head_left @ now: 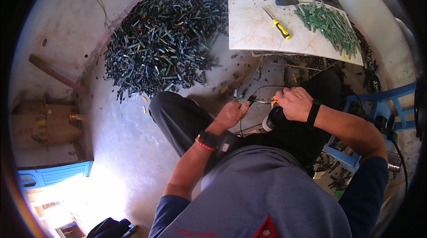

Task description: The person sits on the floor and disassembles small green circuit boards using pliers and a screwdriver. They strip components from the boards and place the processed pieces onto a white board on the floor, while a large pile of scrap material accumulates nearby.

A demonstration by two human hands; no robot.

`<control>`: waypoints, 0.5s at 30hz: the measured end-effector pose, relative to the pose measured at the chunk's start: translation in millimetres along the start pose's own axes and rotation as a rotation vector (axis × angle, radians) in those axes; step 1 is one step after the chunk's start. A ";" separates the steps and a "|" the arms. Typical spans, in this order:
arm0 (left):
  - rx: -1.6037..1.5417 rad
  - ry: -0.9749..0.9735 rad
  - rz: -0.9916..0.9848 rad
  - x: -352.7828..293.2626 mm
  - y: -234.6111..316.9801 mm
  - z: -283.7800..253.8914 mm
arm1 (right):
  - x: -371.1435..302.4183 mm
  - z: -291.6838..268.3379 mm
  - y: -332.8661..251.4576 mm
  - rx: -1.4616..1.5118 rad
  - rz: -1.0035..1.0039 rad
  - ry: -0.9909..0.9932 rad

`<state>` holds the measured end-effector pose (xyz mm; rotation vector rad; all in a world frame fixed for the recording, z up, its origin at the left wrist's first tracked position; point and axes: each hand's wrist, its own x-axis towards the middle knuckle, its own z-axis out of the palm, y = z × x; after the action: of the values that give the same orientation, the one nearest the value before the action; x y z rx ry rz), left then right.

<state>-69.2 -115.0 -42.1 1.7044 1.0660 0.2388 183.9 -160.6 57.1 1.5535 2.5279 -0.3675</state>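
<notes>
While the left hand (232, 114) sits in front of the lap, its fingers are pinched together on a small black piece (252, 99), which juts just past the fingertips toward the right. Near it, the right hand (295, 103) has its fingers clamped round a tool (275, 101) with orange on it; a metal part lies between the orange and the piece, and I cannot tell whether it touches the piece. Beyond the hands, a white bench (249, 33) carries a yellow-and-black screwdriver (280, 28), left of a pile of green strips (329, 26). Further left, a big heap (164, 42) of dark strips covers part of the floor (129, 135).
</notes>
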 end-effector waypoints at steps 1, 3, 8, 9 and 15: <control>-0.020 -0.007 0.016 2.9 -5.0 0.2 | 1.8 -1.2 -4.6 0.038 0.041 -0.058; -0.095 -0.025 -0.056 4.9 -0.9 -4.9 | 3.6 -0.8 -7.8 0.159 0.120 -0.138; -0.423 0.056 -0.253 2.7 19.1 -34.0 | 13.3 17.8 -4.5 0.471 0.244 -0.154; -0.414 0.070 -0.269 -2.0 27.3 -40.6 | 15.7 25.8 -1.5 0.494 0.233 -0.182; -0.487 0.265 -0.158 5.0 2.9 -49.4 | 17.3 26.9 -1.7 1.156 0.560 -0.591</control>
<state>-95.3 -78.4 -20.7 1.1672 1.2121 0.5841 174.5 -154.2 27.1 1.8900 1.2904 -2.0254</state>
